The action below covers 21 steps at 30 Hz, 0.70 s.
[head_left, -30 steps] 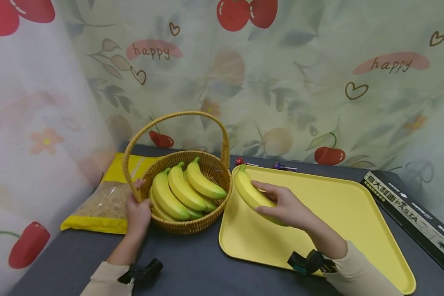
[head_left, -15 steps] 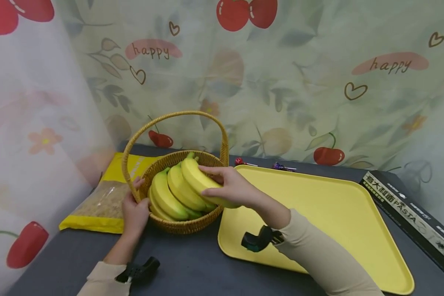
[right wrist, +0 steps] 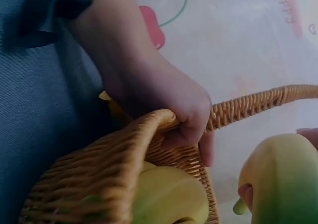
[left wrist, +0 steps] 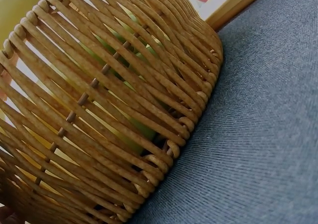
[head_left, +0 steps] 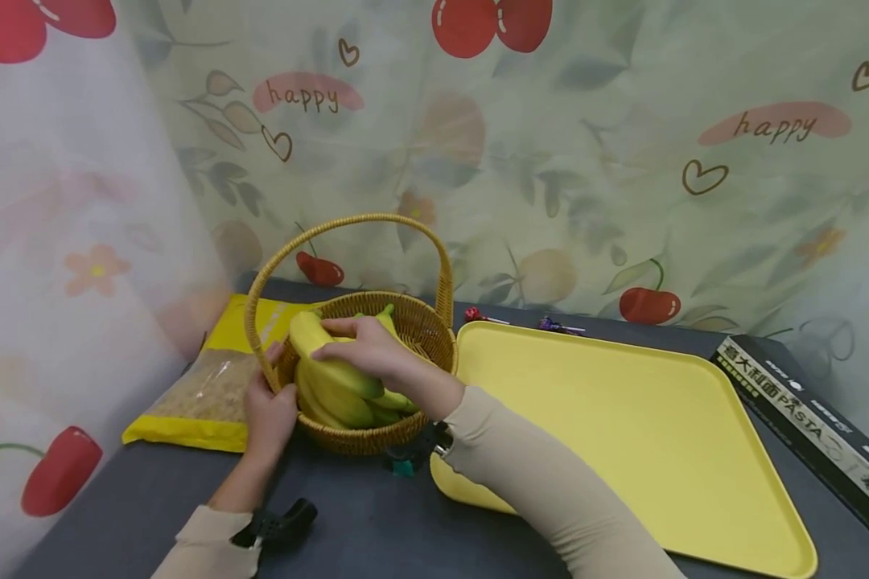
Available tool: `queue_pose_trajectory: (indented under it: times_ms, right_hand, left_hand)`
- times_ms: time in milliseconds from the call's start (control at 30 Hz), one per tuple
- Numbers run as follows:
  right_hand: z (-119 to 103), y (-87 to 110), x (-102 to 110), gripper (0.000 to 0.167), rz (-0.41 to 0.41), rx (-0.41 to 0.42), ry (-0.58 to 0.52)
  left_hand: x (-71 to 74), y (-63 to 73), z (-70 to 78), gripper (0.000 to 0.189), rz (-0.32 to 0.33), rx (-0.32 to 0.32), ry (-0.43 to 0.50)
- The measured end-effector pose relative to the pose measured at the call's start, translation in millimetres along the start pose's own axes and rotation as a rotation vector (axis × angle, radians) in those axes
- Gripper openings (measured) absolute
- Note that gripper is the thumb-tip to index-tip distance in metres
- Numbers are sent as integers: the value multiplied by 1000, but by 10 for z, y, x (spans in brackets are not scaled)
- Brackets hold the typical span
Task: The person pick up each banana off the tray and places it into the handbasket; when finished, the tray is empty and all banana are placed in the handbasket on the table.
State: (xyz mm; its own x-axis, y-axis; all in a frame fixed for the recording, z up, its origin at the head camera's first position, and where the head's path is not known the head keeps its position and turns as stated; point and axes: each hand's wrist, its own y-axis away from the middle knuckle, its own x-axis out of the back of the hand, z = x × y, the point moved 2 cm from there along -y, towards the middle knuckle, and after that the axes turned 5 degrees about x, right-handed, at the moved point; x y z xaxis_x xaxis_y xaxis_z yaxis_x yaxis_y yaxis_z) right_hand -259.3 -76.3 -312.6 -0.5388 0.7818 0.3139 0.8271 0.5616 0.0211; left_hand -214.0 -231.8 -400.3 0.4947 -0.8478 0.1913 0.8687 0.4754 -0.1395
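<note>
A wicker basket [head_left: 376, 440] with a tall arched handle stands on the table, holding several yellow bananas [head_left: 326, 402] with green ends. My left hand [head_left: 269, 414] grips its left rim at the foot of the handle; the right wrist view shows that hand's fingers curled over the rim. Over the bananas, my right hand [head_left: 372, 350] holds one more banana [head_left: 306, 334], fingers on the far side and thumb on the near side. That held banana [right wrist: 283, 179] appears large and close at the right of the right wrist view. Woven basket wall [left wrist: 99, 95] fills most of the left wrist view.
A yellow tray [head_left: 623, 450] lies right of the basket, partly under my right sleeve. Behind it are two lollipops, one red [head_left: 474, 314] and one purple [head_left: 550, 325]. A pasta box [head_left: 804, 434] lies at the far right, a yellow bag [head_left: 195, 394] left of the basket.
My right hand has carried the banana leftward from above the tray to over the left side of the basket's bananas. The left hand has stayed at the rim.
</note>
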Motion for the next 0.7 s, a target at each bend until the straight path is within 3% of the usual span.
queue_pose_trajectory:
  times_ms: [200, 400, 567, 700]
  right_hand:
    - [-9, -157, -129, 55, 50, -69, -118]
    - [30, -240, -307, 56, 99, -103, -164]
    - [110, -249, -431, 56, 123, -104, -154]
    - [150, -237, -501, 60, 130, -59, -94]
  left_hand:
    - [7, 10, 10, 63, -15, 11, 13]
    - [7, 21, 8, 63, 9, 26, -3]
    - [-9, 27, 6, 58, 33, -2, 18]
    - [-4, 31, 10, 52, 49, 0, 3]
